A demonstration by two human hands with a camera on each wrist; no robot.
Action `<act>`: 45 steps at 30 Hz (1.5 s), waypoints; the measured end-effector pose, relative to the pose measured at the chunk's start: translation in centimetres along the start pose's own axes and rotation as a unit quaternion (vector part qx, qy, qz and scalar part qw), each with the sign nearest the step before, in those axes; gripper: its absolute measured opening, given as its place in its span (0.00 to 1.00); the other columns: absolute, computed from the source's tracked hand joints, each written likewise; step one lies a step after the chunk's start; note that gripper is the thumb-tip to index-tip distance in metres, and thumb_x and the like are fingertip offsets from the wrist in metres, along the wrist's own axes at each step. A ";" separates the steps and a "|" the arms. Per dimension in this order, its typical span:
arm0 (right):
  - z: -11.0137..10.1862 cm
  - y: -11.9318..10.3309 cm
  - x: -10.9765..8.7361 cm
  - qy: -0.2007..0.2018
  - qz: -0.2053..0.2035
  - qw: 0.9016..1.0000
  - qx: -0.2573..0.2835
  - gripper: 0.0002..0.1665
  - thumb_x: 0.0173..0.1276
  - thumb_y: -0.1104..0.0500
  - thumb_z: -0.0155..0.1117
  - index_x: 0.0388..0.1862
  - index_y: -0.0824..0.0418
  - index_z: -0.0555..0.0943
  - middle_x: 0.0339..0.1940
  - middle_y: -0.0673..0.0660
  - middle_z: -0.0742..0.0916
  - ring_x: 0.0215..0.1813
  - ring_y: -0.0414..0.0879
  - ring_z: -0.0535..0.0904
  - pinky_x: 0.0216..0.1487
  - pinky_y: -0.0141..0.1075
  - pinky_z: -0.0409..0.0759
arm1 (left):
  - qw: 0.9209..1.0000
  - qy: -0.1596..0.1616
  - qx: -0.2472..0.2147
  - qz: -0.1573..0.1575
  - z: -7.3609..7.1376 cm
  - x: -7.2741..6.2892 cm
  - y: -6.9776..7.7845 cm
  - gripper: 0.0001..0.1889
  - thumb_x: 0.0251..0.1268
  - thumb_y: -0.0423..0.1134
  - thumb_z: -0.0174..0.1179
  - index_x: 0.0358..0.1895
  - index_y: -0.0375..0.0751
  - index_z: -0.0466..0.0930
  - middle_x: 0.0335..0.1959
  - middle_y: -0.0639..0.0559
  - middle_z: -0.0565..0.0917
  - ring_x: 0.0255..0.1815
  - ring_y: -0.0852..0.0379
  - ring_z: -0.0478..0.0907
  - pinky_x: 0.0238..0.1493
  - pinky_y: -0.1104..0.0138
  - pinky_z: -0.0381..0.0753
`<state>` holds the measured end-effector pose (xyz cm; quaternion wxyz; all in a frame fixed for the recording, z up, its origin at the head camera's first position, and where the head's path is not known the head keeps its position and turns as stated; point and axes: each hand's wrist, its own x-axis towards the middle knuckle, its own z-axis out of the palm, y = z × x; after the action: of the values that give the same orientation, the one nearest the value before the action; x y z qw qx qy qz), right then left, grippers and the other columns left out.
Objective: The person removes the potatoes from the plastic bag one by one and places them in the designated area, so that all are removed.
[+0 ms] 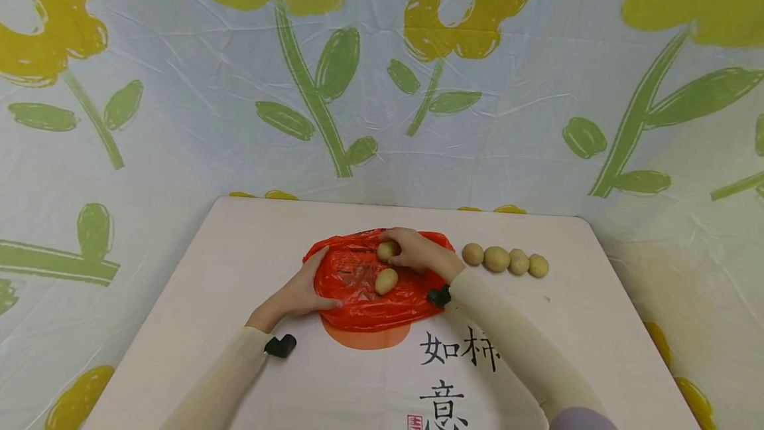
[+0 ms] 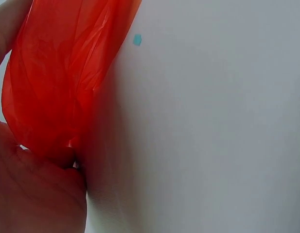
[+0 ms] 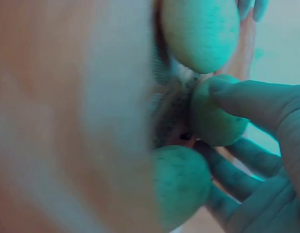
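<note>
A red plastic bag [image 1: 358, 316] lies spread on the table, its sides raised in folds. My left hand [image 1: 303, 289] grips its left side, thumb along the front rim; the left wrist view has the palm [image 2: 38, 194] against the red film. Over the bag's middle, my right hand [image 1: 414, 249] pinches a potato [image 1: 387, 251] between thumb and fingers. Just in front of it, another potato [image 1: 386, 281] rests in the bag. Up close in the right wrist view, the pinched potato [image 3: 218, 114] sits between two other potatoes, an upper one [image 3: 201, 34] and a lower one [image 3: 181, 187].
Right of the bag, several potatoes stand in a row, from a left one [image 1: 473, 254] to a right one [image 1: 538, 265]. The pale table [image 1: 251, 244] bears black characters [image 1: 442, 403] and an orange print [image 1: 367, 338]. A flowered cloth [image 1: 507, 125] hangs behind.
</note>
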<state>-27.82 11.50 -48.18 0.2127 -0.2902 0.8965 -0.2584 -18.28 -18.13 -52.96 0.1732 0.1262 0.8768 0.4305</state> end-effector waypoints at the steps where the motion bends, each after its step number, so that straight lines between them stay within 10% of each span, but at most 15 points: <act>1: -0.1 -0.1 0.1 -0.007 0.005 1.000 -0.001 0.32 0.72 0.62 0.69 0.73 0.60 0.73 0.70 0.59 0.79 0.72 0.54 0.74 0.74 0.50 0.72 | 1.000 0.000 0.000 0.001 0.0 0.0 0.0 0.67 0.50 0.57 0.77 0.85 0.45 0.37 0.84 0.41 0.49 0.82 0.36 0.54 0.72 0.38 0.69; 28: -1.8 -1.9 0.6 -0.040 -0.008 0.999 -0.008 0.27 0.74 0.59 0.66 0.70 0.62 0.76 0.65 0.59 0.82 0.61 0.51 0.76 0.71 0.48 0.75 | 1.000 -0.001 -0.001 0.006 0.0 0.1 0.0 0.67 0.48 0.58 0.78 0.85 0.47 0.38 0.84 0.43 0.51 0.81 0.38 0.56 0.72 0.39 0.70; 45: -0.6 0.1 1.3 0.016 -0.007 0.999 0.043 0.25 0.72 0.53 0.67 0.66 0.59 0.80 0.60 0.56 0.85 0.56 0.49 0.79 0.66 0.47 0.79 | 1.000 -0.002 -0.003 0.008 0.0 0.2 -0.3 0.68 0.48 0.58 0.78 0.85 0.46 0.38 0.83 0.42 0.51 0.81 0.38 0.56 0.74 0.38 0.66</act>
<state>-29.09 10.98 -48.10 0.2089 -0.2828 0.8858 -0.3028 -18.48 -18.26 -53.25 0.1715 0.1336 0.8740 0.4345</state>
